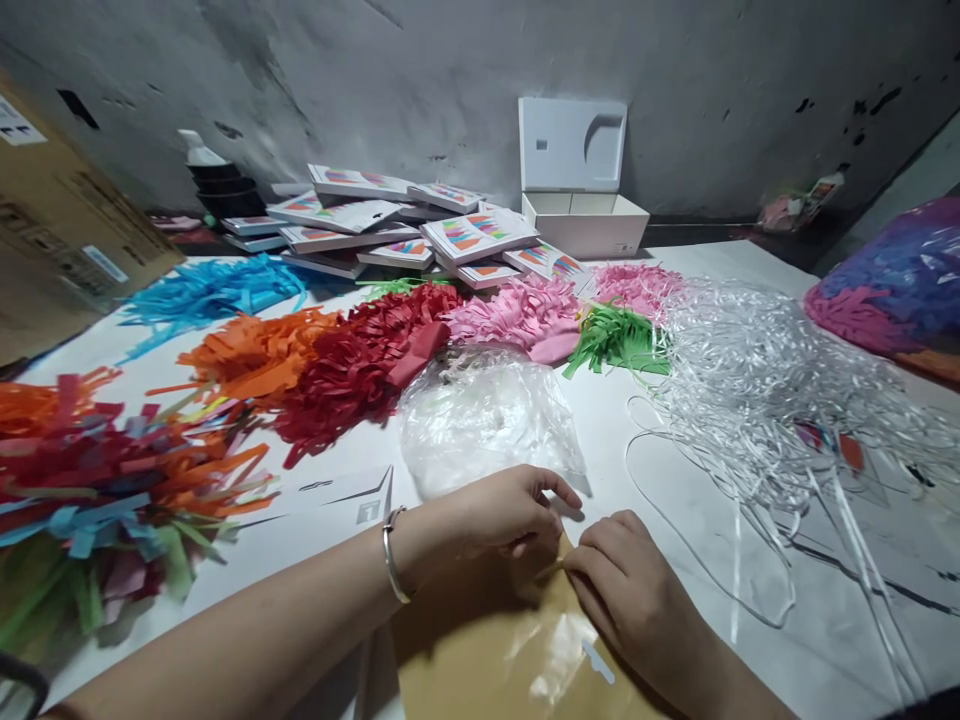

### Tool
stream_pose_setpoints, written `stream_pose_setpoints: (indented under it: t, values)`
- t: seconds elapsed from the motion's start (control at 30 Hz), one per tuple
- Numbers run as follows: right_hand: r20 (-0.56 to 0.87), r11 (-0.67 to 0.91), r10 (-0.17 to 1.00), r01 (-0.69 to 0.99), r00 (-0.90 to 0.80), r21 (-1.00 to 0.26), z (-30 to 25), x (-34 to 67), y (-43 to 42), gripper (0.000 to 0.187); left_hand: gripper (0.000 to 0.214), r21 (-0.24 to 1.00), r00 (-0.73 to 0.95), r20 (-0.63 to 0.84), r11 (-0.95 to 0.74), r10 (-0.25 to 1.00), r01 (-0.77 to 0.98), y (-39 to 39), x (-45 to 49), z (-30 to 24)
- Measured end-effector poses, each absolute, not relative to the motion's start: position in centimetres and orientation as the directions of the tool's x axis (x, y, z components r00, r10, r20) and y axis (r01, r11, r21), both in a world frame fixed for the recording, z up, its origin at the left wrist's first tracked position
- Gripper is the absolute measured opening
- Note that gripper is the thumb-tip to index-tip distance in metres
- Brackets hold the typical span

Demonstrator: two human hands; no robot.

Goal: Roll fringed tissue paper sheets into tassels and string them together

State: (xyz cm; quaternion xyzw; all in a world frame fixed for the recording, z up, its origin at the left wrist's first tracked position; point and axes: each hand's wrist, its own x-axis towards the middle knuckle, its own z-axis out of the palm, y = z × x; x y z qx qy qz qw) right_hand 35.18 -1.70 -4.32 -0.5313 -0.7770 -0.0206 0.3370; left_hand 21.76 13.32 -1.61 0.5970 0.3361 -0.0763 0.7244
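Observation:
A glossy brown sheet [480,650] lies in front of me, with a small pale hang-hole shape near its right side. My right hand [634,585] pinches the sheet's far right edge between thumb and fingers. Just left of it, my left hand [510,510], a bangle on its wrist, is bent over the far edge of the sheet. Its index finger points right while the other fingers curl under; what they grip is hidden. Beyond my left hand sits a crumpled clear plastic bag [491,420]. A white flat box [322,500] is partly under my left forearm.
Fringed paper bundles in blue [217,290], orange [259,350], red [367,360], pink [517,310] and green [619,340] cross the table. Mixed tassels [112,480] lie left, tangled white ribbon [772,390] right. Behind are stacked printed boxes [390,225], an opened white box [585,220] and a carton [67,230].

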Motion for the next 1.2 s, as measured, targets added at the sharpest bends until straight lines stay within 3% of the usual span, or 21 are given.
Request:
stream_pose_setpoints:
  t: [0.33,0.43,0.53,0.63,0.73,0.87,0.93,1.03,1.13,1.2]
  values:
    - [0.558,0.413,0.812,0.843,-0.171,-0.343,-4.1,35.1,-2.2,0.018,0.037,0.83,0.766,-0.558,0.211,0.32,0.517,13.2,21.7,-1.2]
    - [0.557,0.44,0.811,0.816,-0.18,-0.376,-3.6,35.5,-2.5,0.018,0.032,0.848,0.774,-0.518,0.103,0.362,0.52,13.5,21.7,-1.5]
    - [0.573,0.456,0.812,0.734,-0.112,-0.504,-3.1,36.4,-3.0,0.021,0.033,0.841,0.782,-0.457,-0.081,0.424,0.535,13.5,21.7,-1.5]
    - [0.531,0.365,0.839,0.599,0.121,-0.713,-2.8,37.7,-3.6,0.016,0.046,0.822,0.811,-0.371,-0.247,0.453,0.514,13.1,21.5,-0.6]
    - [0.366,0.191,0.859,0.438,0.359,-0.879,-2.6,38.9,-5.1,0.007,0.054,0.821,0.866,-0.245,-0.382,0.436,0.424,12.6,20.9,1.7]
    - [0.124,0.006,0.877,0.246,0.465,-0.969,-2.0,39.2,-7.8,0.018,0.037,0.864,0.892,-0.153,-0.381,0.424,0.329,12.8,18.0,6.1]
    - [0.021,-0.035,0.911,0.129,0.412,-0.991,-1.4,38.1,-8.3,0.021,0.035,0.871,0.86,-0.11,-0.369,0.498,0.324,13.4,15.0,7.9]
    - [-0.077,-0.072,0.977,-0.034,0.198,-0.997,-0.3,34.3,-7.2,0.025,0.037,0.831,0.709,-0.056,-0.361,0.703,0.424,14.4,9.1,8.8]
    - [-0.154,-0.157,0.988,-0.125,-0.032,-0.98,0.3,28.5,-4.7,0.028,0.032,0.822,0.483,-0.046,-0.242,0.875,0.516,15.2,3.4,7.0]
    - [-0.162,-0.185,0.972,-0.13,-0.167,-0.974,0.2,23.9,-3.1,0.024,0.029,0.841,0.387,-0.055,-0.166,0.921,0.514,15.7,0.7,5.1]
